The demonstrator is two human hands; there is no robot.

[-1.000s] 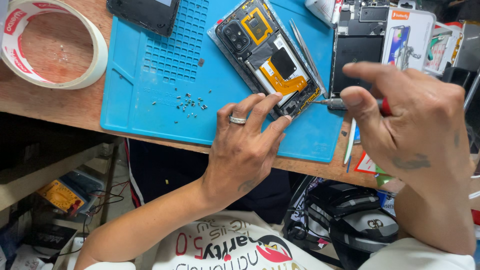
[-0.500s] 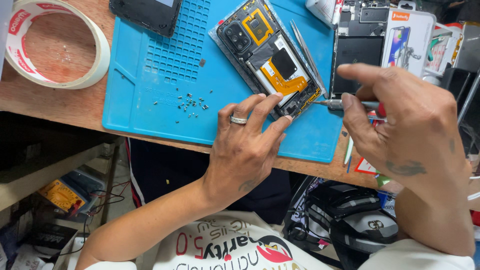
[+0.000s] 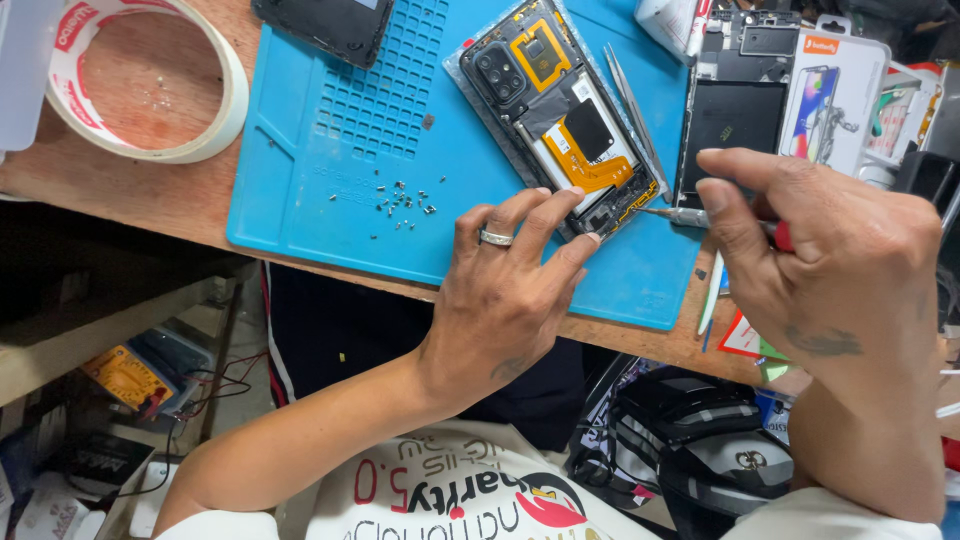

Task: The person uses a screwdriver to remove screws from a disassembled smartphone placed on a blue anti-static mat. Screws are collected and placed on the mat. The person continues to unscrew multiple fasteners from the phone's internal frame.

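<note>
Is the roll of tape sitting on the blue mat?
No, the roll of tape lies on the bare wooden bench, left of the blue mat, clear of its edge.

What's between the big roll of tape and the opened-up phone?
In the head view, the blue work mat fills that stretch between the tape roll and the opened phone, with a scatter of tiny screws lying on it.

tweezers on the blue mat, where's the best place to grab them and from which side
Pinch the tweezers across the two arms around mid-length, coming from straight above. They lie flat on the blue mat, tight against the right edge of the opened phone, so a low sideways approach is likely blocked. The right hand, holding the screwdriver, sits nearest.
</note>
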